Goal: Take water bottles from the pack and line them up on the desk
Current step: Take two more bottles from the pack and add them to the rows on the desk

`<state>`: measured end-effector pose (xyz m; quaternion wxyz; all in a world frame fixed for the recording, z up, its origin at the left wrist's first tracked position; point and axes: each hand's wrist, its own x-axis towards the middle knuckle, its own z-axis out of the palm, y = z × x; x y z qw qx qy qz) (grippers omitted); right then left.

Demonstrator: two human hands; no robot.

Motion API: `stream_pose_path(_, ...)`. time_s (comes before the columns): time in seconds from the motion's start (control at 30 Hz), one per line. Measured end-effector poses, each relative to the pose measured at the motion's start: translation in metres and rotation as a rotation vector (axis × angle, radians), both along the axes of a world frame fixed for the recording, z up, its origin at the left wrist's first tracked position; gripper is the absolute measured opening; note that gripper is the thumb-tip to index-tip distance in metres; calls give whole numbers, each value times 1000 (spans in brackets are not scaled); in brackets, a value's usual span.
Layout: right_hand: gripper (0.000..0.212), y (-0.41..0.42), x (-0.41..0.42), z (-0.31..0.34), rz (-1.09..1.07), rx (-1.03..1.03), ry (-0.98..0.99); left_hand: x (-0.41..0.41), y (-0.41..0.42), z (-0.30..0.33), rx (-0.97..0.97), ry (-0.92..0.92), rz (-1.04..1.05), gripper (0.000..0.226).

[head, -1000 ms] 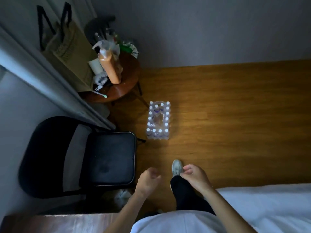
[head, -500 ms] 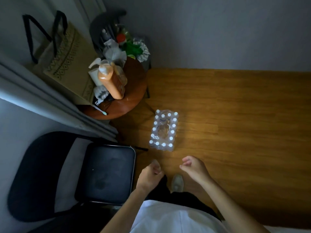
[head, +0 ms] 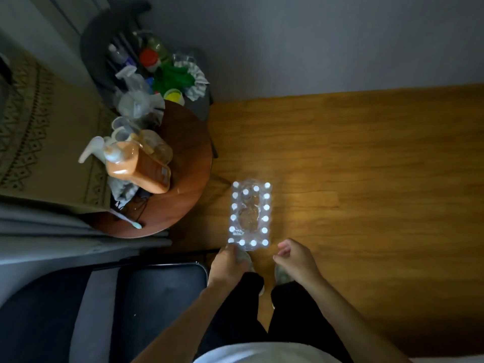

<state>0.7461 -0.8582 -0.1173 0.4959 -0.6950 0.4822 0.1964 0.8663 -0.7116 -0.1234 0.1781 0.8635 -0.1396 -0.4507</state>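
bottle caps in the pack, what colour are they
White. The bottle caps show as bright white dots around the pack on the floor, best seen in the head view.

Pack (head: 250, 214): clear glossy plastic wrap, crinkled, white plastic caps. Floor (head: 353, 166): wood-look, smooth, semi-gloss. Round table (head: 190, 179): polished dark wood. Chair seat (head: 159, 305): matt black padding. Pump bottle (head: 138, 166): translucent plastic.

There is only one view, from a wide-angle camera on the person's head. It looks almost straight down along the body to the wooden floor (head: 353, 179). The shrink-wrapped pack of water bottles (head: 249, 215) lies near the middle of the picture, seen from above. The round side table (head: 188, 179) is at the left, the black chair (head: 146, 305) at the lower left. Straight lines bend near the edges.
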Motion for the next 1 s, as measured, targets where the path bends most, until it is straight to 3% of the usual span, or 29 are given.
stream_pose_path(0.27, 37, -50, 72, -86, -34, -65, -55, 50, -52, -83, -3, -40, 1, 48)
stream_pose_path(0.5, 40, -91, 110, -217, 105, -157, -76, 69, -104, -213, 10, -107, 33, 66)
stream_pose_path(0.7, 36, -108, 130, -323, 249, -263, -82, 83, -130, -326, -6, -177, 0, 58)
stream_pose_path(1.0, 50, -123, 174, -451, 401, -362, -113, 122, -153, -467, 62, -408, -264, 67)
